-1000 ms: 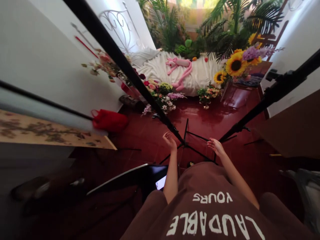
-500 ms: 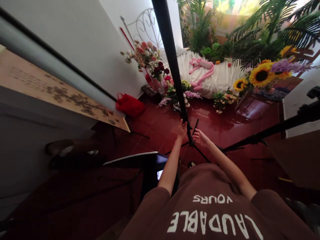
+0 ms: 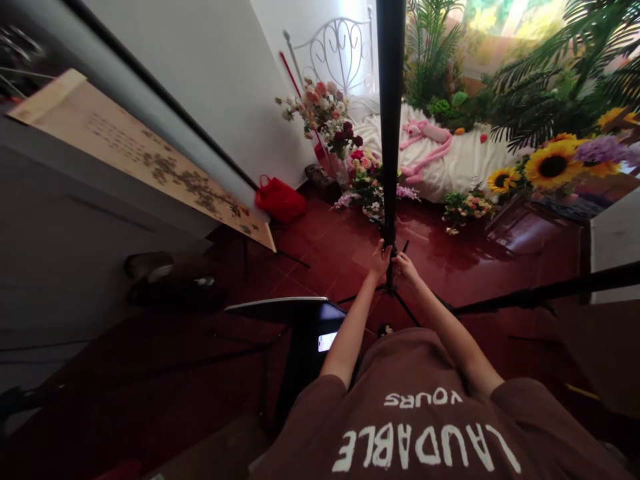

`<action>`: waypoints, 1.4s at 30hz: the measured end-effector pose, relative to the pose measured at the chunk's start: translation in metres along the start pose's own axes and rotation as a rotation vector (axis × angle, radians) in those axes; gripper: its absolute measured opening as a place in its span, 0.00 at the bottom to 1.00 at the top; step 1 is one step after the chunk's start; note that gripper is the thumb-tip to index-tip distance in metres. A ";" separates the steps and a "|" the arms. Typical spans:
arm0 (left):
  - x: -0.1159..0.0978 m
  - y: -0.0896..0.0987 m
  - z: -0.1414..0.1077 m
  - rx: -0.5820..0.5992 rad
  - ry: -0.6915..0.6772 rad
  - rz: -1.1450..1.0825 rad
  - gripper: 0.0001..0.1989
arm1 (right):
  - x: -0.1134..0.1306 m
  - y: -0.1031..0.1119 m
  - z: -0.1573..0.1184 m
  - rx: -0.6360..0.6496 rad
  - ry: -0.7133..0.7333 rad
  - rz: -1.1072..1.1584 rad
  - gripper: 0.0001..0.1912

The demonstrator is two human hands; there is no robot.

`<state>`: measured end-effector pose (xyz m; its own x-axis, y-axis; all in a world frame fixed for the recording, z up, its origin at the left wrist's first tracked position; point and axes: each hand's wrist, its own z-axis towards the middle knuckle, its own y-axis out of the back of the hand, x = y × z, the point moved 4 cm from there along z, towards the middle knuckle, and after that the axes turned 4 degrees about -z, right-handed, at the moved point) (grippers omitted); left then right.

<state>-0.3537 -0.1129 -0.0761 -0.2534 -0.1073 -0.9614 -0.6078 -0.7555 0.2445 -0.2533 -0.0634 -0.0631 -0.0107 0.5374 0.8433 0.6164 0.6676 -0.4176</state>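
A black tripod stand [image 3: 392, 133] rises from the floor in front of me, its pole running past the top of the view. From the left, my left hand [image 3: 381, 260] is closed around the lower pole, with part of its fingers hidden behind it. My right hand [image 3: 405, 267] meets the pole from the other side at almost the same height. Its fingers are curled and pinch at the collar, where a small knob may sit; the detail is too small to make out. Below both hands the stand's legs spread over the floor.
Left of me stands a dark table with a lit phone [image 3: 327, 342] on it. A second black stand [image 3: 545, 293] slants in from the right. Ahead are flower bunches [image 3: 325, 110], a white-draped bed [image 3: 465, 163] and sunflowers [image 3: 550, 165]. A red bag [image 3: 281, 200] lies by the wall.
My right hand has moved in from beside the stand and now touches its pole. The pole looks more upright, and the whole view has turned slightly left.
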 end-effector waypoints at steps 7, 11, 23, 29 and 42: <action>-0.002 0.001 -0.001 0.026 -0.005 -0.028 0.26 | 0.051 0.001 -0.022 -0.158 0.514 -1.354 0.05; -0.014 0.004 -0.005 -0.022 -0.098 -0.020 0.25 | 0.057 -0.005 -0.038 -0.189 0.562 -1.395 0.06; -0.113 0.014 0.014 -0.176 -0.243 -0.123 0.22 | 0.036 0.017 -0.046 -0.287 0.270 -0.738 0.15; -0.139 0.019 0.017 -0.190 -0.288 -0.161 0.22 | 0.007 0.003 -0.031 -0.222 -0.066 -0.278 0.23; -0.140 0.020 0.012 -0.180 -0.289 -0.148 0.25 | 0.007 -0.025 -0.030 -0.055 -0.311 0.616 0.17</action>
<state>-0.3395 -0.1059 0.0645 -0.3900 0.1789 -0.9033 -0.5179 -0.8537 0.0545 -0.2450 -0.0919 -0.0362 0.1336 0.9385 0.3184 0.6212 0.1710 -0.7647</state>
